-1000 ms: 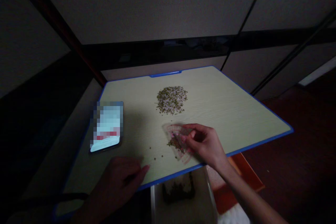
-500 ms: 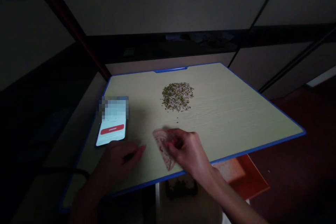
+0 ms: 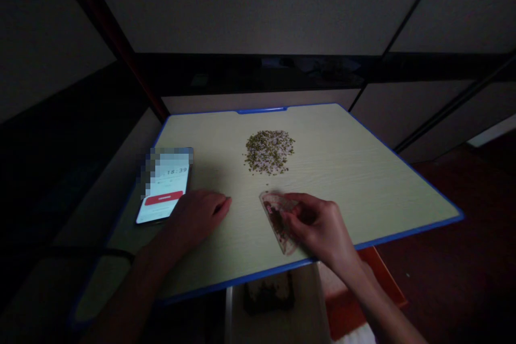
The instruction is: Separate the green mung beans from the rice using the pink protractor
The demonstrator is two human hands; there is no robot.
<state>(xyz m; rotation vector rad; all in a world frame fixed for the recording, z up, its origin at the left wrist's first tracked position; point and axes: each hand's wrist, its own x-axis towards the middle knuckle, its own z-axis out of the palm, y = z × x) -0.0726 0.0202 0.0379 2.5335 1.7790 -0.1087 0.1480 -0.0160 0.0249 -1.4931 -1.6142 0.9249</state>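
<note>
My right hand [image 3: 320,228] pinches a clear half-round protractor [image 3: 278,221] with printed markings. Its straight edge faces left, and it is tilted just above or against the board near the front edge; which of the two I cannot tell. Dark brown bits or print show on it or through it. Behind it a spread of small greenish-brown seeds or grains [image 3: 269,151] lies on the pale board [image 3: 342,172]. My left hand [image 3: 201,212] is closed, thumb against curled fingers, beside the lower right of a lit phone [image 3: 161,209]. Nothing shows in it.
The board has a blue rim and a blue handle [image 3: 262,110] at the back. Below its front edge are a pale container [image 3: 298,306] with dark contents and an orange tray [image 3: 346,309]. A dark cable [image 3: 100,251] runs at left. Panelled walls stand behind.
The protractor has moved right with my right hand, and dark bits now show on or through it. My left hand has shifted slightly right and up, its thumb closing towards the fingers.
</note>
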